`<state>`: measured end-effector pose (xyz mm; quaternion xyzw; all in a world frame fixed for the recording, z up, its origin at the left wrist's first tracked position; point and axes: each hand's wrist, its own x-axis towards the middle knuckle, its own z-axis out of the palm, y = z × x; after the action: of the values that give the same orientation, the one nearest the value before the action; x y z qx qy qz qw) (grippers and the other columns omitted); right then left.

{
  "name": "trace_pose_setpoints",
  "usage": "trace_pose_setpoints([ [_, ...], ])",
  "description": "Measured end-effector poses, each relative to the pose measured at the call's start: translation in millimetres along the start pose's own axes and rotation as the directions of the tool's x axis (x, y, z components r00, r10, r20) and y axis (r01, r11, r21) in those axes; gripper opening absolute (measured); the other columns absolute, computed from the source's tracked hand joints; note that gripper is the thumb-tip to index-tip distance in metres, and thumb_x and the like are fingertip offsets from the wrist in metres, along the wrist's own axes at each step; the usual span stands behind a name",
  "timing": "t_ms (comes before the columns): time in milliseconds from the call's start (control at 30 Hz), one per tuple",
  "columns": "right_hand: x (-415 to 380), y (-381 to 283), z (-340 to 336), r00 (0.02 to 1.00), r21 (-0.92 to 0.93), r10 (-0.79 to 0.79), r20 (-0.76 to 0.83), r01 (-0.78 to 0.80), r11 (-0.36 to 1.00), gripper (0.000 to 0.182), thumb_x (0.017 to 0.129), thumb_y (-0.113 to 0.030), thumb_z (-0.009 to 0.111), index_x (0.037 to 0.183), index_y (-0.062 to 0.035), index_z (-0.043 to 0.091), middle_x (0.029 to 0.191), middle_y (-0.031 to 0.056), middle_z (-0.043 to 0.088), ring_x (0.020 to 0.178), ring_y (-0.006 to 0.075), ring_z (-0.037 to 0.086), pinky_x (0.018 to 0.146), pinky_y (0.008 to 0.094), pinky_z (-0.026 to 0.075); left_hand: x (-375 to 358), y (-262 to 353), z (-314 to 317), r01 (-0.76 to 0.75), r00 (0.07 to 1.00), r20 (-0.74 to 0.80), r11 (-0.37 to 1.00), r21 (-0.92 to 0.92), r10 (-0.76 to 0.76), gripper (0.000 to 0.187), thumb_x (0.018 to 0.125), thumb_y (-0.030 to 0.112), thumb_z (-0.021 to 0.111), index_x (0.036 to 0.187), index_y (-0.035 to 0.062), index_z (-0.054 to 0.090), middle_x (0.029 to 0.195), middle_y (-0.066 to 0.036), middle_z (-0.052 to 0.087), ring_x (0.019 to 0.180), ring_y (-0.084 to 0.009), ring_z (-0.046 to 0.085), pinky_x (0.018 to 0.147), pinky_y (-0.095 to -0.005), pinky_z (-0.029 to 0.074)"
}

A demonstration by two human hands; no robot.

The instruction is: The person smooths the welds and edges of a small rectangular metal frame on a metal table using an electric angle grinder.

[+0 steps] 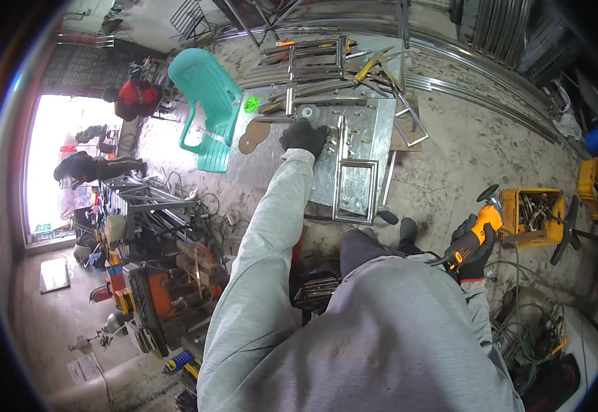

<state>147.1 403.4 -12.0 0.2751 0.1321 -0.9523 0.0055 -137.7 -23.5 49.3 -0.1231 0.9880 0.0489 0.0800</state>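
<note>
My left hand (303,136), in a black glove, reaches out over a sheet-metal work surface (257,161). Its fingers are curled down beside a round grey disc (307,112), and whatever they grip is hidden under the glove. Small metal pieces (332,141) lie just to its right. A welded rectangular metal frame (355,192) with a long bar rests at the near edge of the sheet. Off to the right, my gloved right hand (483,259) is wrapped round the body of a yellow and black angle grinder (476,235), its disc pointing up and away.
A green plastic chair (206,103) adjoins the surface at left. Pliers (371,67) and metal bars lie toward the back. A yellow crate (543,214) of metal parts stands near the grinder. Green cable (529,343) coils at lower right. Two people (137,99) are at far left.
</note>
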Motion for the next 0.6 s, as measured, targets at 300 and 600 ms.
trace_pose_setpoints([
  [300,3.0,4.0,0.1,1.0,0.002,-0.01,-0.004,0.01,1.0,0.043,0.098,-0.041,0.074,0.115,-0.0039,0.059,0.089,0.0102,0.068,0.077,0.0261,0.067,0.075,0.0394,0.059,-12.6,29.0,0.3,0.127,0.991,-0.031,0.987,-0.101,-0.131,0.051,0.087,0.04,0.078,0.125,0.0057,0.076,0.126,-0.025,0.077,0.119,-0.0416,0.074,0.106,-0.0504,0.055],
  [600,2.5,4.5,-5.3,1.0,-0.003,-0.014,0.011,0.014,1.0,0.044,0.098,-0.042,0.074,0.115,-0.0038,0.059,0.089,0.01,0.067,0.077,0.026,0.067,0.075,0.0392,0.059,49.8,-48.9,28.2,-0.219,0.976,-0.039,0.966,-0.135,0.216,0.026,0.082,0.023,0.08,0.104,0.0101,0.081,0.108,-0.02,0.08,0.101,-0.0372,0.077,0.09,-0.0478,0.059],
])
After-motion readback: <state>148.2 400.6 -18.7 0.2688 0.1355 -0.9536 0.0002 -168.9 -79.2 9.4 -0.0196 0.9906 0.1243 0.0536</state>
